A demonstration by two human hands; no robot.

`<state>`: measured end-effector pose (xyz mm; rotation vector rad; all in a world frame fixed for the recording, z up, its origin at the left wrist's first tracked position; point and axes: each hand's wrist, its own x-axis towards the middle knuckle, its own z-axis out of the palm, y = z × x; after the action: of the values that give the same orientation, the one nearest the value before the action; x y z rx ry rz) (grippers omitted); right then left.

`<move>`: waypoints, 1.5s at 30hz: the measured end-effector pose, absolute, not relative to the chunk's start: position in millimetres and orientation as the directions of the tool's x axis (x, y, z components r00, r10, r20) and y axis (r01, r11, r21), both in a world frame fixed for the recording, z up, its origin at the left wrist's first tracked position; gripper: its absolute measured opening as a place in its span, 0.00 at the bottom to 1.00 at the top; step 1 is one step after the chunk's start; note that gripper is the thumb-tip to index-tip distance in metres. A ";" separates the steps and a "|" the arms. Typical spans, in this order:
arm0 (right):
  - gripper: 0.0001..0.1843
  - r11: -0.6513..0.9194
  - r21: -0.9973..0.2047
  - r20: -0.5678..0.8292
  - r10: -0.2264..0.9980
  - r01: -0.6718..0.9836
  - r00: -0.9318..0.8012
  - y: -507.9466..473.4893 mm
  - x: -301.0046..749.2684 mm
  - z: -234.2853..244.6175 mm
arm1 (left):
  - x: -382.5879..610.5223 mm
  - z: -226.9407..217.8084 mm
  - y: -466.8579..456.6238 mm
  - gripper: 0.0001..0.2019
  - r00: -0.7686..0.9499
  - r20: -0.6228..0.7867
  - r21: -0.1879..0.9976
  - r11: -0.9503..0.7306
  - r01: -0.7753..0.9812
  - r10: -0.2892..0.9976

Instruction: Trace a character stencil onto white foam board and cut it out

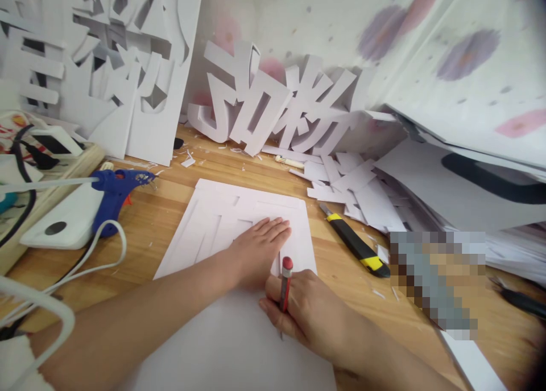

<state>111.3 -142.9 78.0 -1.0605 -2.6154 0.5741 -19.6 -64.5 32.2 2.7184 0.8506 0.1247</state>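
Note:
My left hand (pixel 261 250) lies flat with fingers stretched out, pressing on a white board stencil (pixel 187 223) with cut-out strokes. That stencil rests over a larger white sheet (pixel 222 340) that reaches toward me. In my right hand (pixel 313 314) is a red-and-dark pencil (pixel 285 288), its red eraser end up and its tip low near the sheet, beside the stencil. The two hands are close together, and parts of the stencil are hidden under them.
A blue glue gun (pixel 113 197) with white cables lies left, near a power strip (pixel 46 152). Right are a black-and-yellow utility knife (pixel 354 243), white offcuts (pixel 354 180), a blurred-out patch (pixel 439 283) and pliers (pixel 522 300). White cut-out characters (pixel 264 112) lean at the back.

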 end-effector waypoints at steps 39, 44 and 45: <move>0.15 0.092 -0.982 0.017 0.908 -0.162 0.418 -91.0 95.2 32.9 | -22.2 40.8 -69.1 0.49 0.779 0.030 0.440 -0.708 0.552 0.626; 0.16 0.074 -0.996 0.047 0.916 -0.052 0.399 -93.3 93.6 29.6 | -21.6 41.1 -68.9 0.49 0.778 0.024 0.441 -0.705 0.556 0.628; 0.16 0.075 -0.997 0.058 0.915 -0.028 0.400 -93.1 93.5 29.8 | -21.6 41.0 -68.8 0.50 0.778 0.027 0.444 -0.705 0.554 0.628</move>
<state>93.5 -93.1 29.8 -1.2962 -0.9059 0.8768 -21.6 -68.8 41.0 2.5542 0.8936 0.2450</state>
